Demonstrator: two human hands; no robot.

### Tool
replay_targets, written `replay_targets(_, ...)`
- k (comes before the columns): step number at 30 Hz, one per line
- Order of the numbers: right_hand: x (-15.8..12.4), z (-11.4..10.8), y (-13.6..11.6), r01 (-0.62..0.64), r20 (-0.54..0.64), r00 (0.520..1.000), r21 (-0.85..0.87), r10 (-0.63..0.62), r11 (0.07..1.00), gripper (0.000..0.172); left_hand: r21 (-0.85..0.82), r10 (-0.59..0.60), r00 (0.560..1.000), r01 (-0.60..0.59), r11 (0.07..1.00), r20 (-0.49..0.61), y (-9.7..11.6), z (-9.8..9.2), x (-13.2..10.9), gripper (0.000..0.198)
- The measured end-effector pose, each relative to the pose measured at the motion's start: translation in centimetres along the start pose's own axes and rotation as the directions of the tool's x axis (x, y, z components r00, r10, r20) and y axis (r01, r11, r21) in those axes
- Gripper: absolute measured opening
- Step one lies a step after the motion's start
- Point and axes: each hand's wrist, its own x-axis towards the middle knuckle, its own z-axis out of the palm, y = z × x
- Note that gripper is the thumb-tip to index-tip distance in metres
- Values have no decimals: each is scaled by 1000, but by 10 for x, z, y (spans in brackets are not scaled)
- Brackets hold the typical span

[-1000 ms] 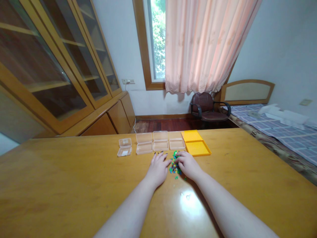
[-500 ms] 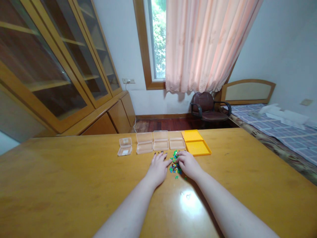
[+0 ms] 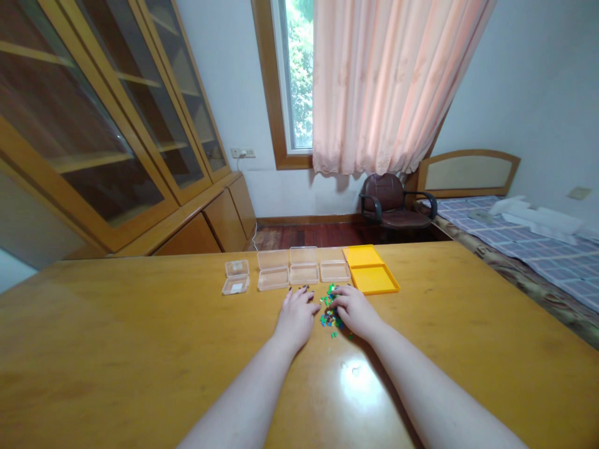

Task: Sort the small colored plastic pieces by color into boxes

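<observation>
A small heap of tiny coloured pieces (image 3: 331, 320), green, blue, yellow and brown, lies on the wooden table between my two hands; the pieces are too small to name. My left hand (image 3: 297, 315) rests palm down just left of the heap, its fingers spread and holding nothing visible. From the right, my right hand (image 3: 359, 312) reaches over the heap. Its fingers are bent but apart, with the tips among the pieces, and the hand covers part of them. A loose green piece (image 3: 334, 335) lies nearer to me.
Beyond my hands stands a row of opened boxes: a small clear box (image 3: 236, 285), three larger clear boxes, the middle one (image 3: 304, 274) among them, and a yellow box (image 3: 375, 279) at the right. Past the table (image 3: 116, 337) are a chair (image 3: 395, 202), a bed and a glass-fronted cabinet.
My left hand has shifted slightly left, its thumb moving away from the heap. The fingers of my right hand have moved a little over the pieces. The boxes have not moved.
</observation>
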Motion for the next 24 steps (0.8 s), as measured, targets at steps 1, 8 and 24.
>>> replay_targets(1,0,0,0,-1,-3,1000,3,1,1000,28,6,-1,1000,1,1000,8,-1,2,0,32)
replay_targets(8,0,0,0,8,28,1000,1,-8,1000,31,26,-3,1000,3,1000,27,-4,9,0,46)
replay_targets(24,0,-2,-3,-70,-12,997,45,70,997,26,7,47,999,-47,999,-26,-1,4,0,32)
